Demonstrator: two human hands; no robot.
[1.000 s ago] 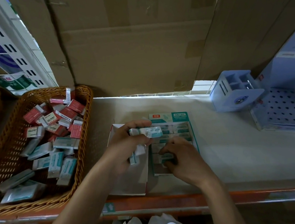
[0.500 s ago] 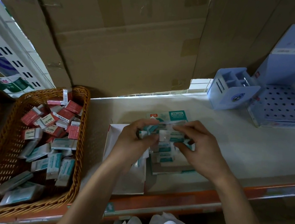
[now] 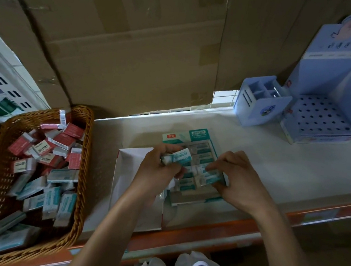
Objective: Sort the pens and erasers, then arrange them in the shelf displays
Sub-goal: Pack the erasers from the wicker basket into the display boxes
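Over the teal display box [image 3: 189,156] on the shelf [image 3: 276,167], the left hand [image 3: 156,170] squeezes a bunch of teal erasers [image 3: 178,158]. Beside it, the right hand [image 3: 237,182] pinches one eraser [image 3: 211,177] down in the box.

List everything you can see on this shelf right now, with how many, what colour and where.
Wicker basket: one, brown, left.
Loose erasers: many, red and teal sleeves, in basket.
Teal display box: one, partly filled, centre.
White box: one, left of teal box.
Pen holder: one, light blue, right rear.
Perforated display stand: one, light blue, far right.
Cardboard boxes: several, brown, behind.
Left hand: holds teal erasers.
Right hand: grip on an eraser in the box.
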